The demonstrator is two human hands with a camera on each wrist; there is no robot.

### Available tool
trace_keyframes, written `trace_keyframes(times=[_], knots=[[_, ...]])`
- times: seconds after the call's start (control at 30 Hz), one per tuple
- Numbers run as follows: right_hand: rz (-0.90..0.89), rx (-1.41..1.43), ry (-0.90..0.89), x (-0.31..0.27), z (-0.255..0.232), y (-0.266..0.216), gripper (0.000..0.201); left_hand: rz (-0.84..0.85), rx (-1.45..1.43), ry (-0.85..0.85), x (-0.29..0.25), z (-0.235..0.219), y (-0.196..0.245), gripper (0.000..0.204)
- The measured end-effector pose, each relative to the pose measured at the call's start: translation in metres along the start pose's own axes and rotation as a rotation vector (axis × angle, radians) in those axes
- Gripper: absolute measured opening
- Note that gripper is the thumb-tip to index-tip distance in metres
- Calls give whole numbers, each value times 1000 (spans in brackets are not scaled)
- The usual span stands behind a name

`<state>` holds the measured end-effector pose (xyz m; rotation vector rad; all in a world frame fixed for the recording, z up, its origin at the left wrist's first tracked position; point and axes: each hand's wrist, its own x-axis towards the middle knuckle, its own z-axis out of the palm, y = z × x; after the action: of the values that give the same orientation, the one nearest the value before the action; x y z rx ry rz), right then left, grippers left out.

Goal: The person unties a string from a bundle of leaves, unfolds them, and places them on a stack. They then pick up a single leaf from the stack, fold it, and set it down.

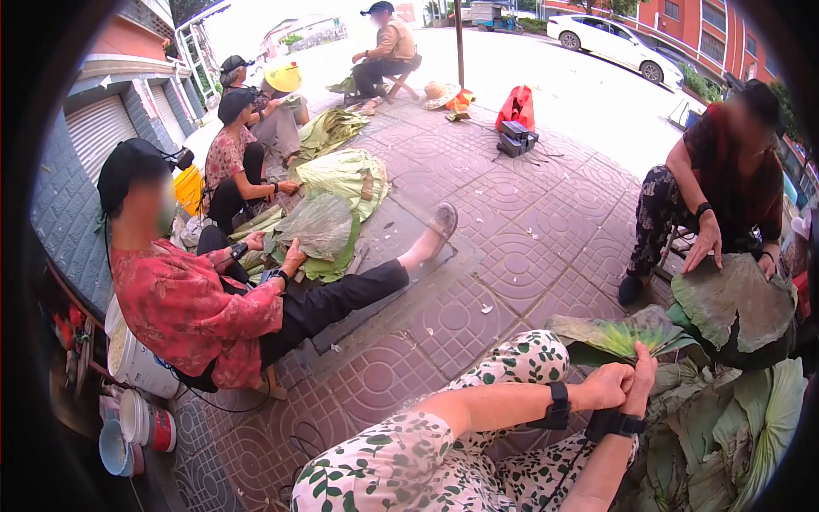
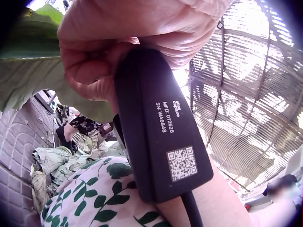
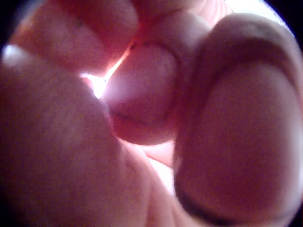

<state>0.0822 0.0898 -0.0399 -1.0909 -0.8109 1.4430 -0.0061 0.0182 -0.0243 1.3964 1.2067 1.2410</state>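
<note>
Head view shows my right hand (image 1: pixel 641 382) pinching the gathered leaf (image 1: pixel 616 333) beside my knee (image 1: pixel 541 352), my left hand (image 1: pixel 601 387) curled close, grip indeterminable; uneven pulling could split the creases.

Open-Air Work Spot Set Up Beside a Street

An outdoor, roadside workplace is shown. The ground is covered with patterned paving (image 1: pixel 444 316), edged on one side by a grey block wall (image 1: pixel 61 200) fitted with roller shutters (image 1: pixel 101 135). Beyond it, a bright road (image 1: pixel 546 81) is bordered by a reddish building (image 1: pixel 721 43), and a white car (image 1: pixel 610 43) is seen there. Overhead, a slatted cover (image 2: pixel 236 94) is held on thin bars. Low stools (image 1: pixel 399 83) are used as seats, large leaves (image 1: pixel 328 224) are piled and handled among the seated people (image 1: pixel 192 299), and buckets (image 1: pixel 141 363) are grouped near the wall.
</note>
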Motion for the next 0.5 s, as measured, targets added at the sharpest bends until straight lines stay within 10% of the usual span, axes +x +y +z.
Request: trace_keyframes(times=[0.5], knots=[[36,-50,-18,-11,9,-12,24,-36,22,-9,1,-2,2,19]])
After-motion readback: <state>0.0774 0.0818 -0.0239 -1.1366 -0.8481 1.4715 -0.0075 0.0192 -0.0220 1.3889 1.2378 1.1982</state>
